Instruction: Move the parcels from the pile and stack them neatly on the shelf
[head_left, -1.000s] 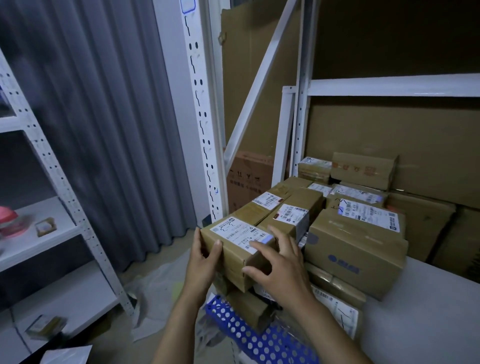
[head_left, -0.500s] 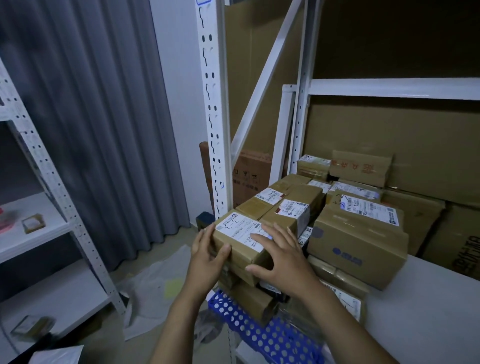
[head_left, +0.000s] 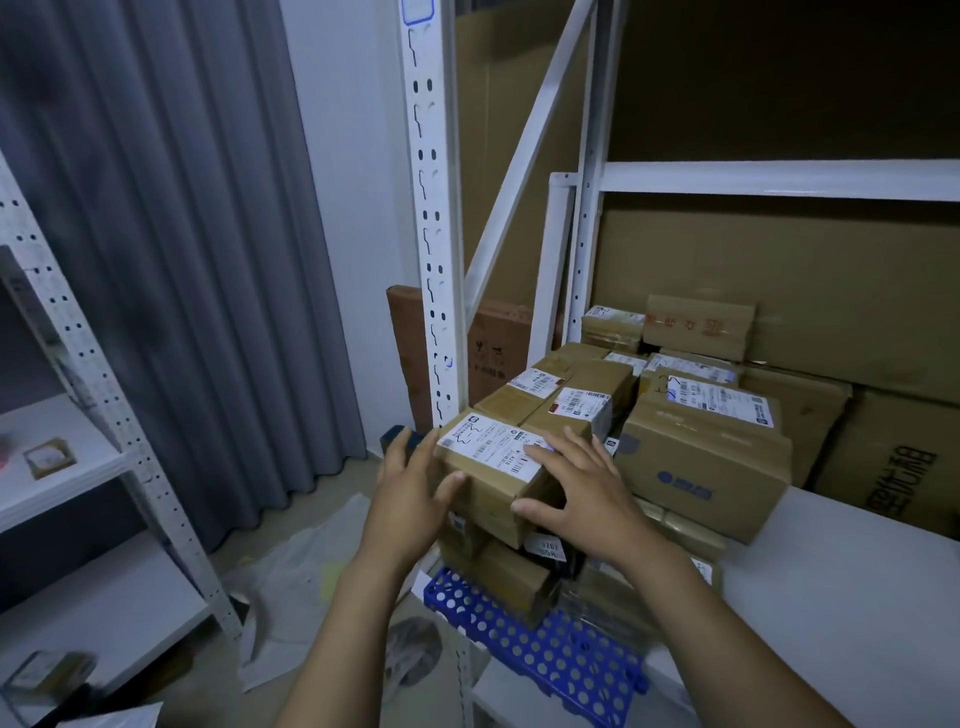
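Observation:
A small brown parcel (head_left: 493, 501) with a white label on top sits at the front left corner of a stack of parcels on the white shelf (head_left: 857, 597). My left hand (head_left: 410, 488) lies against its left side, fingers stretched along it and thumb on the front face. My right hand (head_left: 576, 488) rests on its top right, fingers spread over the label and thumb on the front edge. Beneath it lie more small parcels (head_left: 514, 577). A larger box (head_left: 701, 467) stands just to the right, and labelled parcels (head_left: 571, 400) sit behind.
A white slotted upright (head_left: 431, 234) rises right beside my left hand. Under the stack a blue perforated tray (head_left: 545, 660) sticks out. Flat cardboard (head_left: 779, 280) lines the shelf back. A second white shelf unit (head_left: 78, 467) stands left, a grey curtain (head_left: 182, 260) behind, plastic bags (head_left: 311, 571) on the floor.
Both hands have carried the labelled parcel forward and to the right onto the stack, against the parcels behind. My view has moved closer to the shelf.

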